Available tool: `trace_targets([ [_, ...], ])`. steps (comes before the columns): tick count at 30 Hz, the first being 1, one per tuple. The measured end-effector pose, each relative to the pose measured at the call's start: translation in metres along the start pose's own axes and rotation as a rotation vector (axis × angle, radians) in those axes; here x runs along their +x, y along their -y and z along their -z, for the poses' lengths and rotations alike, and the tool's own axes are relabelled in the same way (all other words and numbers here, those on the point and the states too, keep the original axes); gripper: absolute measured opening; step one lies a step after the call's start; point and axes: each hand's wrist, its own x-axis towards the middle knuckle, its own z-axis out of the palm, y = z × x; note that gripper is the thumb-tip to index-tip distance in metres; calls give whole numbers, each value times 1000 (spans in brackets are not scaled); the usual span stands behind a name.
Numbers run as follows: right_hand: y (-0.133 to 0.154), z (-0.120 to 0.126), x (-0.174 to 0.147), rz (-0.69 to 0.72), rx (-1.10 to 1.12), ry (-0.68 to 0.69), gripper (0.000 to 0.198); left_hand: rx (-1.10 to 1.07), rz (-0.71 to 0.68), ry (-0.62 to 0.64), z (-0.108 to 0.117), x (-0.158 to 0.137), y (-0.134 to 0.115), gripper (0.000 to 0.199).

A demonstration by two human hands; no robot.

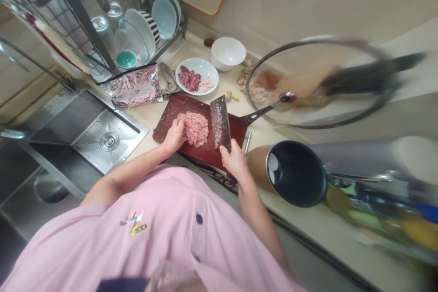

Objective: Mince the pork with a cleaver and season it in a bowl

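Observation:
A mound of minced meat [195,130] lies on the dark red cutting board [167,116]. My left hand [175,136] rests against the mound's left edge, its fingers extended and touching the meat; some fingertips are hard to see. In my right hand [235,159] is the handle of a cleaver [219,121]. Bits of meat cling to its broad blade, which leans over the board just right of the mound. Behind the board, a white plate [197,65] carries dark red meat pieces [189,78] and paler pieces [205,83].
A steel sink [128,125] lies left, beside a pink patterned packet [135,89]. Bowls stand in the dish rack [171,43]. A white bowl [228,54], a spoon [286,97], a large glass lid [301,123] and a dark pot [297,173] occupy the counter's right side.

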Motion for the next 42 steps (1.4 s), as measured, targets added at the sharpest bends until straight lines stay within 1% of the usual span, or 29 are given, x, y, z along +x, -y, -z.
trace_targets([
  [2,-4,-2,-3,-42,107,51,24,15,-31,-19,0,12,-7,69],
  [4,-5,-6,-4,-74,248,87,23,48,-94,-15,3,27,-20,63],
  [6,-4,-9,-5,-91,382,83,25,82,-194,40,7,43,-37,50],
  [7,-4,-10,-6,-93,452,69,26,95,-257,93,11,50,-45,40],
  [9,-5,-14,-11,-88,627,38,27,106,-393,199,23,60,-57,25],
  [10,-7,-15,-15,-85,731,35,28,106,-454,222,30,63,-59,22],
  [11,-9,-18,-21,-90,829,37,28,104,-503,219,38,63,-59,21],
  [12,-13,-20,-28,-103,914,47,28,100,-532,187,47,63,-55,23],
  [14,-23,-27,-44,-162,1036,74,28,92,-531,95,60,59,-36,37],
  [16,-35,-36,-59,-246,1111,90,29,78,-438,-3,64,54,-7,51],
  [18,-43,-45,-69,-321,1171,96,31,94,-316,-17,57,49,21,58],
  [20,-44,-54,-73,-368,1227,102,33,103,-236,6,43,46,39,63],
  [22,-36,-62,-70,-387,1267,132,35,93,-211,27,28,43,43,65],
  [25,-11,-73,-57,-369,1295,191,36,58,-215,57,14,41,31,65],
  [28,15,-83,-44,-334,1307,234,37,-13,-190,68,11,37,20,65],
  [31,31,-87,-37,-298,1305,314,37,-109,-151,70,13,33,17,70],
  [34,34,-75,-38,-248,1285,333,36,-190,-123,81,15,31,8,66],
  [36,30,-57,-41,-202,1212,272,34,-231,-145,60,15,32,-7,59],
  [38,24,-34,-40,-141,1032,166,29,-252,-198,12,14,37,-27,55],
  [39,22,-23,-39,-102,887,99,26,-241,-218,-4,13,40,-36,55],
  [40,21,-13,-36,-59,704,27,23,-206,-229,-3,13,43,-45,56],
  [42,20,1,-30,24,281,-89,18,-65,-222,50,16,47,-54,57],
])
